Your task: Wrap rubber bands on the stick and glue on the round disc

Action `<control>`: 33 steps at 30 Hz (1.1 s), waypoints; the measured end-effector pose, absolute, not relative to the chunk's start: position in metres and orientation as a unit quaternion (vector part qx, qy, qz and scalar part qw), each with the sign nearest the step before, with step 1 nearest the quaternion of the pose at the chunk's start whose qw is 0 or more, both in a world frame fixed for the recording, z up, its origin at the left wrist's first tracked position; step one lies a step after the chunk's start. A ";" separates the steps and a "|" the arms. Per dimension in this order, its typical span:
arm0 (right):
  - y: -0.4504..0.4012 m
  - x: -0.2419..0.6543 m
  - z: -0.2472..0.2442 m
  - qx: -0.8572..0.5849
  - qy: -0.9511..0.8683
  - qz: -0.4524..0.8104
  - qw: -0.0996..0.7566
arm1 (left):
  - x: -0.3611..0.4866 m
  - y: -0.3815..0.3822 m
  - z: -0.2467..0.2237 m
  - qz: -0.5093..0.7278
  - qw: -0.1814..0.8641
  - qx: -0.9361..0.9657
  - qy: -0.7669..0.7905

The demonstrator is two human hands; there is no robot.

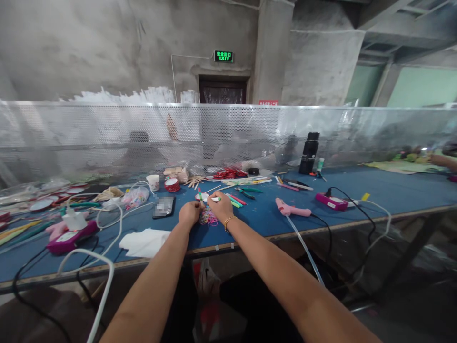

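My left hand (190, 214) is closed, its fingers pinching a small flat stick (200, 194) with red and green bands that stands nearly upright. My right hand (222, 206) is closed around a white marker pen (215, 199) with a green part, held close beside the stick. Beneath both hands lies a heap of thin colourful rubber bands (208, 218). Just behind the fingers a small white round piece (203, 196) is partly covered. To the right of my right hand are several coloured markers (237, 200), with green-handled pliers (247, 192) beyond them.
A phone (163, 207) and white tissue (144, 243) lie left of my arms. A pink glue gun (293, 209) and purple power strip (331, 202) are on the right, their cords crossing the blue table (271, 221). A black flask (309, 153) stands near the perforated metal screen (235, 136).
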State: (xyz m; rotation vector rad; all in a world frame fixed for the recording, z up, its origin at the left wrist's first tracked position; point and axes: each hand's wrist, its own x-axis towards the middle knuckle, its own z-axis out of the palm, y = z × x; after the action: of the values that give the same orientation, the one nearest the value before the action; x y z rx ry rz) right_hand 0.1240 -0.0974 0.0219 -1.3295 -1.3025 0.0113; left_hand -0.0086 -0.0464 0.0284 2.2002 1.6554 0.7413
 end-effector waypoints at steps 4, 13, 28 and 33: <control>-0.098 0.124 0.023 -0.566 -0.561 0.011 0.604 | -0.009 -0.047 0.029 0.255 0.140 0.768 0.571; -0.098 0.124 0.022 -0.566 -0.562 0.007 0.604 | -0.009 -0.046 0.028 0.257 0.140 0.771 0.565; -0.092 0.126 0.014 -0.536 -0.568 0.063 0.621 | -0.010 -0.056 0.031 0.262 0.146 0.764 0.571; -0.094 0.126 0.016 -0.521 -0.557 0.105 0.638 | -0.010 -0.057 0.028 0.279 0.156 0.758 0.568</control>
State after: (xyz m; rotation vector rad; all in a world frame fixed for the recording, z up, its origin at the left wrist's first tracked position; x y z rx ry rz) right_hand 0.1260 -0.0940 0.0160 -1.1888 -1.2725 0.2387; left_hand -0.0105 -0.0569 0.0284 2.1717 1.6270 0.7983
